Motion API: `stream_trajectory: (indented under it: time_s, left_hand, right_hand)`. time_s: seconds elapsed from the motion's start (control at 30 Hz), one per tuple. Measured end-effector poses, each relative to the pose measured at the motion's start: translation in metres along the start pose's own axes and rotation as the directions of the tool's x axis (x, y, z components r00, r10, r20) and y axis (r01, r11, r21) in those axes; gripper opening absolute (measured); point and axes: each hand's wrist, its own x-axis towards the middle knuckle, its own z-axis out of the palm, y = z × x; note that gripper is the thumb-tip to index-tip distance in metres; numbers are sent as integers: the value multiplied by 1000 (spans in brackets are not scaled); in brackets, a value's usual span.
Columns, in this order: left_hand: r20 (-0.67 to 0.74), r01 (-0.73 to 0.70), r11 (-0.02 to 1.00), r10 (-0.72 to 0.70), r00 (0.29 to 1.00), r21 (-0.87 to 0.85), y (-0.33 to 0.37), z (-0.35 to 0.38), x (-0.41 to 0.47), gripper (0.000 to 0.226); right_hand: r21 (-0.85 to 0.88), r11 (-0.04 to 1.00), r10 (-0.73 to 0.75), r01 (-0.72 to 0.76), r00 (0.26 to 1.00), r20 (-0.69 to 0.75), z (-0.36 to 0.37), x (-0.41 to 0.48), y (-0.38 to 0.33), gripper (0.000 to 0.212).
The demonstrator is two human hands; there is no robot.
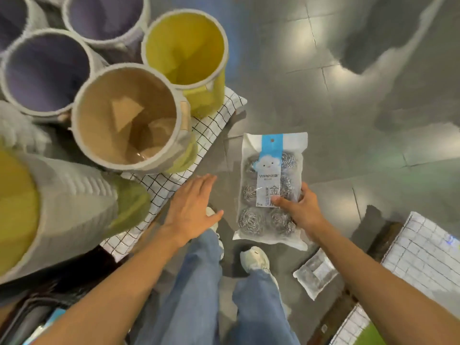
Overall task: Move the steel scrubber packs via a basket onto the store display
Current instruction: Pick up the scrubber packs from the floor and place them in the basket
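My right hand (302, 211) grips a clear pack of steel scrubbers (270, 170) with a blue header and a cloud face, held flat above the grey floor. Several steel balls show through the plastic. My left hand (193, 209) hovers open beside it, fingers straight, holding nothing, just right of the checked display edge (211, 125). A second scrubber pack (315, 273) lies on the floor at lower right, below my right forearm. At the bottom left corner a dark container (29, 319) is partly visible; I cannot tell if it is the basket.
Several round fabric bins stand on the checked display at left: a tan one (127, 118), a yellow one (185, 48), purple ones (47, 70) behind, a large grey-and-yellow one (49, 207) nearest. Another white checked surface (423, 257) lies at right. My legs and shoes are below.
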Motion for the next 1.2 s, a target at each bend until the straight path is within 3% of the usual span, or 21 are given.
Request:
stream_trajectory:
  time_s: [0.13,0.2,0.3,0.57,0.8,0.93,1.07,1.2]
  left_hand:
    - [-132,135,991,-133,982,8,24,-47,-62,78]
    - [-250,211,977,-209,945,-19,34,-70,-97,76]
    - [-307,337,937,-349,886,-90,48,-93,-156,78]
    - [-453,626,753,-640,621,-205,58,-125,-309,78]
    - [-479,747,555,-800,360,-365,67,-112,-432,77]
    - [-431,792,444,-865,257,-419,65,-89,-510,78]
    - [-453,827,397,-869,199,-399,62,-63,-586,85]
    - [-464,844,398,-861,209,-358,56,-40,-656,80]
  right_hand:
    - [-36,986,-154,161,976,157,-10,-50,-43,43]
    - [-48,969,-227,244,948,225,-11,-77,-67,43]
    - [-37,944,-296,327,893,338,-4,-117,-97,42]
    - [-60,887,-330,458,720,611,53,-213,-124,44]
    - [-93,850,-250,518,553,795,117,-293,-99,50]
    - [-110,830,-190,546,463,866,158,-343,-67,54]
    - [-129,828,-153,545,442,884,196,-392,-21,57]
    - [-124,849,-133,513,436,890,225,-443,26,46]
